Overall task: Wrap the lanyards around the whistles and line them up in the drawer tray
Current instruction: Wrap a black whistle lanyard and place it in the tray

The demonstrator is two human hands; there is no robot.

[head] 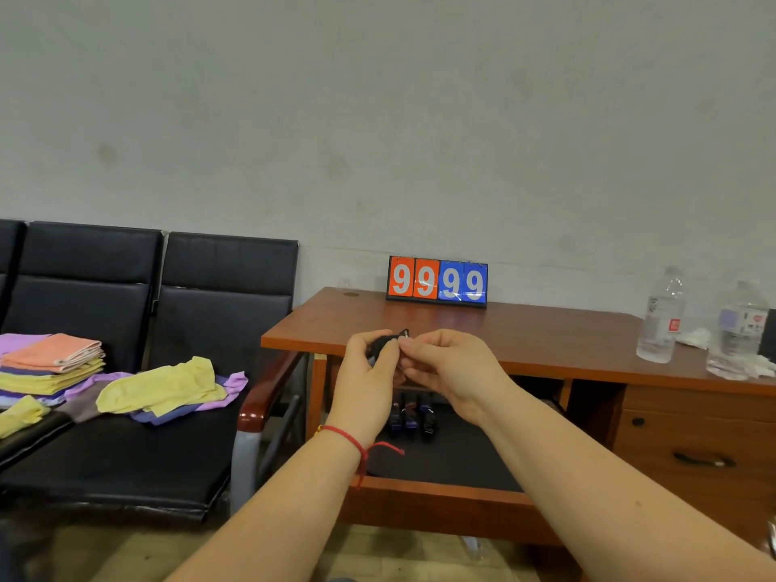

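Black whistle (384,344) held above the drawer tray (453,459), fingers of left hand (365,371) curled round it. Right hand (445,363), at its 3 o'clock, pinches what is probably the lanyard end. Wrapped whistles (411,415) at tray's 12 o'clock.

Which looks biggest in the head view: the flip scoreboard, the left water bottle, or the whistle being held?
1. Scoreboard, largest in the picture.
2. Left water bottle, narrower but about as tall or taller.
3. Black whistle, smallest, gripped by the left hand and pinched by the right hand, though nearest the camera.
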